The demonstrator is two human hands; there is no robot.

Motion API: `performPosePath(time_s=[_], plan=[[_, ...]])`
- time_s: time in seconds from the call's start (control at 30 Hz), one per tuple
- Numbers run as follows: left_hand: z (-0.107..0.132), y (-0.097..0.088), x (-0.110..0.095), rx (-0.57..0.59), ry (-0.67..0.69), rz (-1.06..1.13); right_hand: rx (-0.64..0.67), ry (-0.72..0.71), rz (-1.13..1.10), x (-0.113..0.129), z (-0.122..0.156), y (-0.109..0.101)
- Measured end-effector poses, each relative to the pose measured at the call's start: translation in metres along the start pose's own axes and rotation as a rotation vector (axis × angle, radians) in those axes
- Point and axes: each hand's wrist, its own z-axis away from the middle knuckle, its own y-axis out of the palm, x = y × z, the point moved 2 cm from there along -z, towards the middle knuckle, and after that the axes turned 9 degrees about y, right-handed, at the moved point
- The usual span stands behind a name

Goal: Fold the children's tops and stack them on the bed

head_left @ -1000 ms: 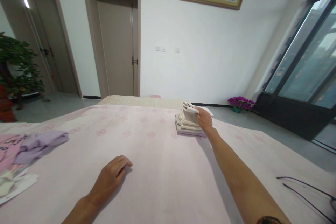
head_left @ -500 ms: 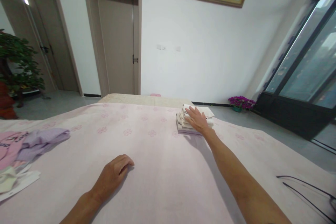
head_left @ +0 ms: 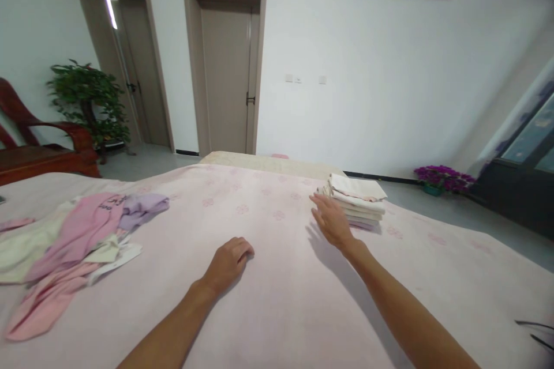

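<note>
On the pink flowered sheet (head_left: 277,300) lies my left hand (head_left: 229,262), its fingers bent and held together with nothing in them. My right hand (head_left: 333,220) is open, fingers apart, just in front of the left side of a stack of folded clothes (head_left: 359,203). It hides part of that stack and holds nothing; whether a fingertip touches the cloth I cannot tell. White and cream pieces form most of the stack, with lilac at the bottom. To the left, a loose heap has a pink garment with dark lettering (head_left: 86,225), a lilac garment (head_left: 142,210) and cream pieces.
Thin black cords or straps (head_left: 536,326) lie at the right edge of the sheet. Beyond the bed are purple flowers in a pot (head_left: 444,179), a wooden armchair (head_left: 64,144), a leafy plant (head_left: 90,104) and a closed door (head_left: 229,81).
My right hand has come off the top of the folded stack and back toward me. The view has turned left, showing more of the loose clothes. My left hand stays on the sheet.
</note>
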Motion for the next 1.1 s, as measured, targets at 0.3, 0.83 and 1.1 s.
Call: performPosePath(time_s=[0.3, 0.83, 1.1], plan=[[0.005, -0.011, 0.019, -0.143, -0.214, -0.064, 0.444, 0.066, -0.061, 0.086, 0.104, 0.044], [0.138, -0.218, 0.145, -0.404, -1.106, -0.674, 0.324, 0.076, -0.061, 0.091, 0.113, 0.038], [0.150, -0.233, 0.155, -0.504, -1.078, -0.605, 0.303, 0.084, -0.093, 0.091, 0.113, 0.035]])
